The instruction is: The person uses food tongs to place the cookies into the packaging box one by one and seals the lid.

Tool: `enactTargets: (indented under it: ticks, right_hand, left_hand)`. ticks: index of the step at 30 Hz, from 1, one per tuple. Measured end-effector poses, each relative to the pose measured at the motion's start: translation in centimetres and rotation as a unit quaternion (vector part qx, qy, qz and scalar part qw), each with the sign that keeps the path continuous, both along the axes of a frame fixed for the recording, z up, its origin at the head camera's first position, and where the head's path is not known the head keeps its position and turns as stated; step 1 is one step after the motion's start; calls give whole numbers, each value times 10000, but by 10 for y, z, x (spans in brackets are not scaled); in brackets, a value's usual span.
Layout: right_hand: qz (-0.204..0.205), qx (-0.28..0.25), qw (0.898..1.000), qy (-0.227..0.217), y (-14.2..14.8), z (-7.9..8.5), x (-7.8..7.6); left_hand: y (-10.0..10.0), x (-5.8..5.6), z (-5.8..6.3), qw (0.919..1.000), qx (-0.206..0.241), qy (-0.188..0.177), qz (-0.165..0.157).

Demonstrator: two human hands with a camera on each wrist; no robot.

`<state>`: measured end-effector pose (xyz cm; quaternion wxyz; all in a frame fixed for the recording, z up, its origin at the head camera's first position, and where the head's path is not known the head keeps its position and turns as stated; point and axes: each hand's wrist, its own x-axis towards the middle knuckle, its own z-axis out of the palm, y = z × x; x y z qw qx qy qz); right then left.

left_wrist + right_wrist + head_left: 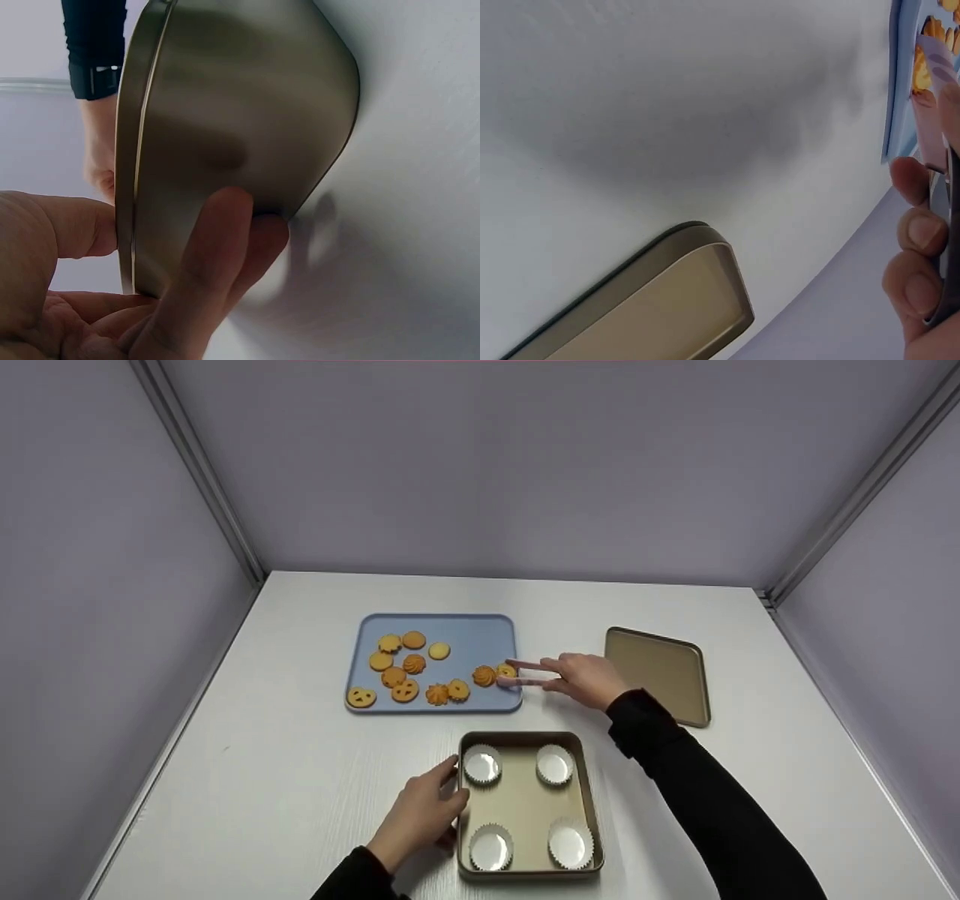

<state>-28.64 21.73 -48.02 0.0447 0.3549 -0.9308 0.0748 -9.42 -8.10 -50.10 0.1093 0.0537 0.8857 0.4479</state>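
Deep gold pan: It stands on the white table closest to you. From above, the head view shows four white paper cups in the deep pan, one near each corner.
Your left hand: Your left hand holds the pan's left side, with your thumb at the rim. Only the left wrist view shows your other fingers pressed on the outside wall, so the grip is narrow, just the pan's side.
Your right hand: Your right hand is past the pan, holding the tongs. The right wrist view shows more of them: a dark handle with your fingers curled round it, and pink ends.
Tong tips: They are a little apart, with a round cookie between them. You cannot tell if they squeeze it.
That cookie: It sits at the right edge of the blue tray, just beside a swirly cookie.
Other cookies: More lie on the tray's left half and along its front, some touching. A pretzel-shaped cookie is in the front left corner.
Shallow gold tray: The shallow tray lies to the right of the blue one, beyond your right sleeve.
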Motion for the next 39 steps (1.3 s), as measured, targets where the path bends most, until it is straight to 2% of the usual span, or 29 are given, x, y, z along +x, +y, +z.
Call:
enactTargets:
  ticks: [9,17,26,39]
  right_hand:
    - [143,-466,9971,577,9,0,4]
    - [201,-706,9938,835,17,8,13]
    - [496,-1010,9831,1446,22,11,20]
    - [616,-1115,9764,1744,32,21,29]
  left_hand:
    - [0,0,0,10000,20,2,-14]
    - [0,0,1,10000,59,-68,-35]
    - [0,0,-1,9999,110,-81,-37]
    - [1,1,-1,9999,108,-57,27]
